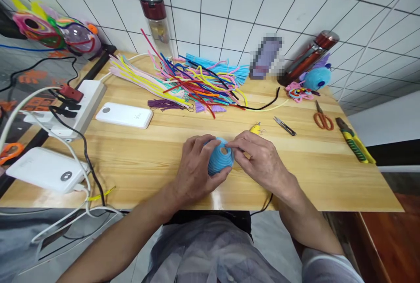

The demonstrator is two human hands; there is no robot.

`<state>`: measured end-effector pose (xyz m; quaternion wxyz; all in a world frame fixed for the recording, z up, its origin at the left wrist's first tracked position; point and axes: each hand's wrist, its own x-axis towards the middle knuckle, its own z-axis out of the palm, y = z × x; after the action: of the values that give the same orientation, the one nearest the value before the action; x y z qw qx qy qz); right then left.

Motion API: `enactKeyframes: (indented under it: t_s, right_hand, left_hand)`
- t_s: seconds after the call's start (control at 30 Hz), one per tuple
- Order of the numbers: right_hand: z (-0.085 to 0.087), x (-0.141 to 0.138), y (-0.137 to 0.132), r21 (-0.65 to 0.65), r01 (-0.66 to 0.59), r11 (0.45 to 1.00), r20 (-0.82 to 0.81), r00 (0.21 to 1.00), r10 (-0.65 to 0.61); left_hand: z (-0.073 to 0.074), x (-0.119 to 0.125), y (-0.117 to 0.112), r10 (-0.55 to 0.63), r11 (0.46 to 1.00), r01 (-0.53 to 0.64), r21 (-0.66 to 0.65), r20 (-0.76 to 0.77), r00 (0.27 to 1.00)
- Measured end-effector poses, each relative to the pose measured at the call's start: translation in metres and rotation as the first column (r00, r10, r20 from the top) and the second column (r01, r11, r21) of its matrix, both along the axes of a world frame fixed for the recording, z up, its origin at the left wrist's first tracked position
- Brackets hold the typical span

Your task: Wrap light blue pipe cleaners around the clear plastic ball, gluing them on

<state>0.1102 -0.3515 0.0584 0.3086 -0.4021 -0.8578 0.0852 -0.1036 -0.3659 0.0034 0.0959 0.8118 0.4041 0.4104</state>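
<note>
A light blue hollow ball (218, 163), coiled in rings from what looks like pipe cleaner, is held just above the table's front half. My left hand (196, 165) wraps around its left side, with the thumb along the bottom and the fingers over the top. On the other side, my right hand (259, 156) is closed in a pinch at the rim of the ball's round opening. Its thumb and index finger meet near the edge, and any strand end between them is too small to make out. Just beyond my right hand lies a small yellow object (255, 129) with a pointed grey tip.
Loose colourful pipe cleaners (197, 79) are heaped at the back. Thread snips (285, 126), orange-handled scissors (323, 119) and pliers (354, 141) lie to the right. White power banks (124, 115), a power strip (80, 106) and cables occupy the left. Two bottles stand by the tiled wall.
</note>
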Motion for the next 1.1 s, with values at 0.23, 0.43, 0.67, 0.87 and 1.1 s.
enactKeyframes:
  t_s: [0.23, 0.43, 0.67, 0.87, 1.1]
  right_hand:
    - [0.000, 0.001, 0.000, -0.007, 0.005, 1.000, -0.005, 1.000, -0.005]
    - [0.000, 0.000, -0.001, -0.002, 0.016, 1.000, 0.001, 1.000, -0.016]
    - [-0.001, -0.002, -0.001, -0.063, 0.041, 0.997, -0.025, 0.999, -0.043]
    - [0.005, 0.006, -0.001, -0.066, 0.047, 0.997, 0.025, 0.999, -0.046]
    - [0.006, 0.011, -0.001, -0.052, 0.034, 0.998, 0.007, 0.999, -0.033]
  left_hand:
    - [-0.008, 0.000, 0.000, -0.072, 0.992, 0.080, -0.100, 0.089, 0.993]
    - [0.000, -0.004, 0.000, -0.167, 0.979, 0.172, -0.113, 0.047, 0.985]
    - [0.006, -0.002, 0.001, -0.147, 0.987, 0.144, -0.068, -0.036, 0.989]
    - [0.005, -0.002, -0.001, -0.094, 0.994, 0.091, -0.066, -0.039, 0.995]
    - [0.005, -0.001, -0.001, -0.048, 0.998, 0.046, -0.053, -0.041, 0.998]
